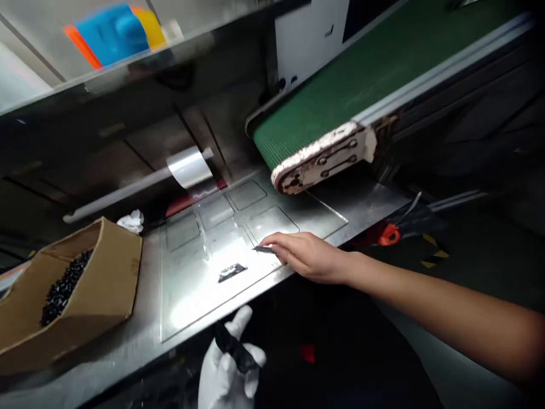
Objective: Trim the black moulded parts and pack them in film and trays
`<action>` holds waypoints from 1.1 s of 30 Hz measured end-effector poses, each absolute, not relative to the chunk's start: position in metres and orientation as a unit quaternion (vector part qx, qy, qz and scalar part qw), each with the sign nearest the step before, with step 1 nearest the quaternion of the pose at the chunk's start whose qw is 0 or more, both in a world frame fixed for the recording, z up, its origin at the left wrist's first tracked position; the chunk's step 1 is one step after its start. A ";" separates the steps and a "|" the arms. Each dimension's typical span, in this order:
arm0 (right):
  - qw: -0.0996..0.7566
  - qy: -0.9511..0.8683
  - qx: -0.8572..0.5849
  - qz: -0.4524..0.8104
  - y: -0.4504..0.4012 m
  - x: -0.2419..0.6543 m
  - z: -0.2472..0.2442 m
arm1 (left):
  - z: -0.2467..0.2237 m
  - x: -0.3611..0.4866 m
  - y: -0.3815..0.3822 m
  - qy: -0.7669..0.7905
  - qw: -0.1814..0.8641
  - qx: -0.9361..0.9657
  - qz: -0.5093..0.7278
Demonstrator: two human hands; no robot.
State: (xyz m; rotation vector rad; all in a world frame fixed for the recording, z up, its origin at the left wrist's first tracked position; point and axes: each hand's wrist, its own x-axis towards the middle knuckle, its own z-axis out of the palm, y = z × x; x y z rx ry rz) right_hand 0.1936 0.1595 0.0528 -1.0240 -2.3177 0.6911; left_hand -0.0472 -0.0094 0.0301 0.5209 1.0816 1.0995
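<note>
At the steel bench, right hand pinching a thin strip off the clear tray; gloved left hand gripping a dark part; careful lifting next.

bare right hand pinching small dark part on clear sheet, gloved left hand gripping black piece below

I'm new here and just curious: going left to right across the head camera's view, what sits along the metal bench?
Cardboard box of black parts → crumpled white rag → small dark piece on the clear sheet → bare right hand pinching a thin part → orange-handled tool.
</note>
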 end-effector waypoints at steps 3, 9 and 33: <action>0.232 -0.856 -0.285 0.364 0.123 0.198 0.059 | 0.023 -0.031 -0.012 0.470 0.631 0.229 0.574; 0.173 -0.840 -0.250 0.449 0.082 0.207 0.061 | 0.019 -0.007 -0.010 0.433 0.704 0.249 0.505; -0.002 -0.878 -0.310 0.364 0.076 0.201 0.062 | 0.012 -0.002 -0.016 0.387 0.721 0.272 0.506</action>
